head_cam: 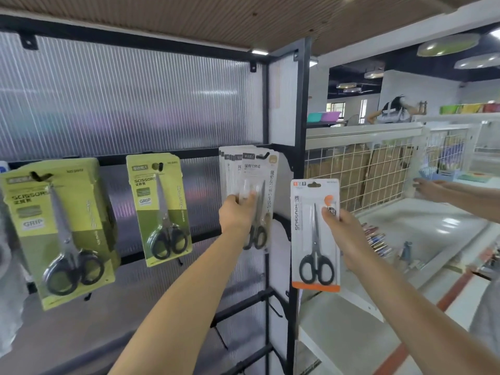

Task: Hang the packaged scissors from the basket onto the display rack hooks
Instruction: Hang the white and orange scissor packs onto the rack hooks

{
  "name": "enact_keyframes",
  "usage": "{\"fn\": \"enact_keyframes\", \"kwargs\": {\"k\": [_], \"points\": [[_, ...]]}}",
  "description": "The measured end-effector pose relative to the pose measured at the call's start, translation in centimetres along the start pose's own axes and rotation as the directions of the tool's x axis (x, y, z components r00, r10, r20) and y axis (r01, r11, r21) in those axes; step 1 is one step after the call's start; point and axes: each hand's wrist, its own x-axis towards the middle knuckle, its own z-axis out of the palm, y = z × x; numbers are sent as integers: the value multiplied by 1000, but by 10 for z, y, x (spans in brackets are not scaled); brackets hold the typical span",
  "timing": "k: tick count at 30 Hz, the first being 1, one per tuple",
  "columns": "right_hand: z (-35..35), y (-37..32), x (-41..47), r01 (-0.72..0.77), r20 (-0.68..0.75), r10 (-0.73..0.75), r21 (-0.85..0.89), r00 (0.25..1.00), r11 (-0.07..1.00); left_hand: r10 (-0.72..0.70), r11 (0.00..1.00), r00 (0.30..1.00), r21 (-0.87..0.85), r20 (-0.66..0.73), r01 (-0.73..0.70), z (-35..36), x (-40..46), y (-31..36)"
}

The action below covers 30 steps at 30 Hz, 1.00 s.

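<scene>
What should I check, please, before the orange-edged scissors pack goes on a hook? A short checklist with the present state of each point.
1. Right hand grips the orange-edged pack: ok.
2. Pack upright, hang hole on top: ok.
3. Hang hole unblocked: ok.
4. Left hand is free to help: not ok, it holds the white packs.
5. That hook has room: cannot tell.
6. Bare lower hook reachable: ok, probably.

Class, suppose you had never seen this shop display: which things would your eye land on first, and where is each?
Probably the orange-trimmed scissors pack, held up by the right hand beside the rack's black post. Next, the left hand gripping the white packs hanging on a hook, and two green scissors packs hanging further left.
</scene>
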Motion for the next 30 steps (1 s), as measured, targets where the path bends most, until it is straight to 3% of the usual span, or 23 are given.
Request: {"fn": "enact_keyframes", "kwargs": {"k": [9,16,21,26,30], "points": [[40,-12,-28,60,88,-61,8,994,998,49,992,995,108,87,-58,-46,-25,-38],[125,-29,-85,77,246,-96,85,965,993,-1,996,951,-83,309,28,-126,-69,-89],[197,-35,-142,56,397,-112,151,911,987,-127,948,971,-264,201,179,-202,-101,-126],[260,-46,-212,62,557,-149,172,817,983,-185,943,980,-265,77,199,-285,-130,-163],[306,-71,-263,166,621,-235,168,747,972,-210,949,976,-254,-63,187,-358,-155,-186]]}}
